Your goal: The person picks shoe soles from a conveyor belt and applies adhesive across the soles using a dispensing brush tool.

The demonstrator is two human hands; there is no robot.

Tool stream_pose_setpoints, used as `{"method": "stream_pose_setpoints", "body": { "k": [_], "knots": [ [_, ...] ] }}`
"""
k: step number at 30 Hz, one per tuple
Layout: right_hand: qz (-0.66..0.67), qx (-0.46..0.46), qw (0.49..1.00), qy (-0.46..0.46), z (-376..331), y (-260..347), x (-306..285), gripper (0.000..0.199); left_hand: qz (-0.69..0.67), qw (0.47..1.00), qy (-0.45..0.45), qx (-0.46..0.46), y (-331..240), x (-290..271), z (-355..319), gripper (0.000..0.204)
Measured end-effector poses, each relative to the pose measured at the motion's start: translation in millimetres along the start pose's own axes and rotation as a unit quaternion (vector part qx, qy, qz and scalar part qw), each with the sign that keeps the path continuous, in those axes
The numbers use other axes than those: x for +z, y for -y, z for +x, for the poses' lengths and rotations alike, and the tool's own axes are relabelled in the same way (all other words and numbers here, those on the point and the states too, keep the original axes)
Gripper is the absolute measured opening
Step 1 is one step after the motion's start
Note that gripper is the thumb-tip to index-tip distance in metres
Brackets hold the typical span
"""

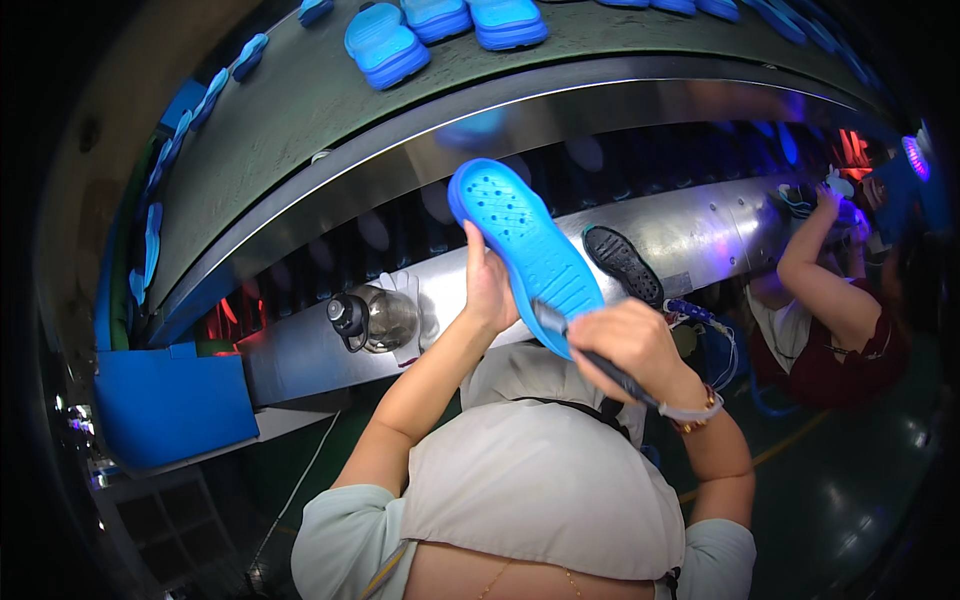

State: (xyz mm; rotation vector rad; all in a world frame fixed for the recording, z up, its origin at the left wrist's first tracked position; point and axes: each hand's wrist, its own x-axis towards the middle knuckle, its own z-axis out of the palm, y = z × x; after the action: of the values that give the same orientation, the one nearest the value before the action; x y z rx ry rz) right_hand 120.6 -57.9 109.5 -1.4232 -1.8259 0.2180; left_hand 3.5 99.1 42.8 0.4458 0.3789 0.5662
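A bright blue shoe sole (535,250) is tilted in front of me, with rows of small holes in its upper part and ridges below. My left hand (488,285) grips it along its left edge, thumb pointing up. Black-handled and slightly blurred, a slim tool (620,376) is closed in my right hand (638,345). Its dark, flat head lies over the lower end of the sole; whether it is a brush or a scraper I cannot make out. Beyond the sole, a black sole (622,262) rests on the metal ledge (690,240).
A clear bottle with a black lid (375,318) stands on the ledge to the left. Several blue soles (385,45) lie on the dark conveyor belt (300,130). A blue box (175,405) is at left, and another person (830,310) works at right.
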Motion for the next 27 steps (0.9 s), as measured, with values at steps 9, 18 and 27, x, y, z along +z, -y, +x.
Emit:
{"method": "stream_pose_setpoints", "body": {
  "k": [9,18,27],
  "knots": [
    [0.185,0.094,0.97,-0.129,4,-25,-19,0.015,-0.093,0.983,0.138,-0.08,21,34,-2,0.086],
    [0.271,0.142,0.946,-0.107,-3,-39,-15,0.014,0.066,0.995,0.046,0.06,18,21,13,0.089],
    [0.325,0.145,0.926,-0.124,-17,-61,-28,0.014,-0.001,0.996,0.079,0.046,30,44,34,0.084]
  ]
}}
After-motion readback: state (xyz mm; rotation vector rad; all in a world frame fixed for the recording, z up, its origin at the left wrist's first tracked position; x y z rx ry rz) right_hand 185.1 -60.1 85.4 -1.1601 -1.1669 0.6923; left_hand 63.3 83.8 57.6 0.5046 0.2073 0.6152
